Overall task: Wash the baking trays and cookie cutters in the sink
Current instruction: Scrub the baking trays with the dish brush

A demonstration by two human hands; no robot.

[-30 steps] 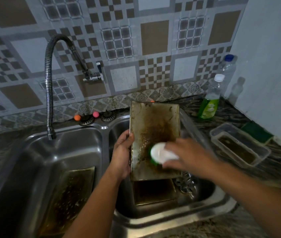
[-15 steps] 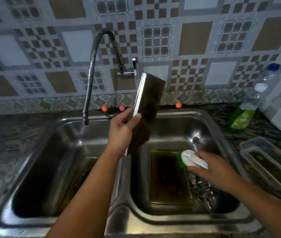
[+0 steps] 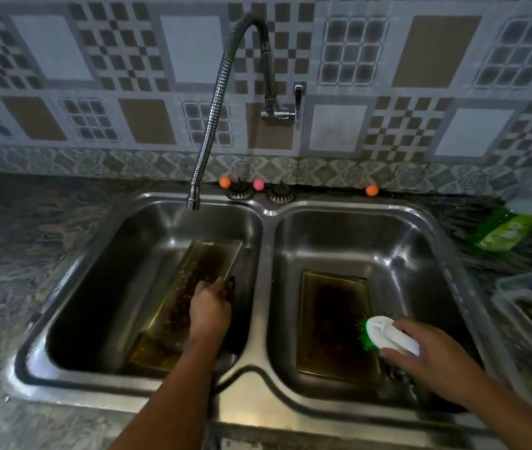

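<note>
Baking trays: three visible, all inside the double sink. Left basin holds two: one dark tray tilted, upper end leaning toward the back right of the basin, lower end resting on a second tray lying flat on the basin floor. Right basin holds one flat tray, brown and stained, sitting left of centre on the floor.

Counts, big to small: one sink with two basins; three trays; two clear plastic containers on the counter at right, seemingly nested, blurred; two bottles at the far right edge, one with a green label, the other mostly cut off; one flexible faucet with its nozzle over the left basin's back edge; one scrub brush; two drain strainers on the sink's back ledge; three small balls along that ledge, two orange, one pink. Some metal pieces lie under the right wrist, too dark to identify.

Left hand: arm reaches straight down into the left basin, fingers curled closed on the right edge of the tilted tray, thumb on top.

Right hand: arm comes in from lower right, palm down, fingers wrapped over the white handle of the brush. Green bristles point left and sit at the right edge of the right-basin tray; contact unclear.
</note>
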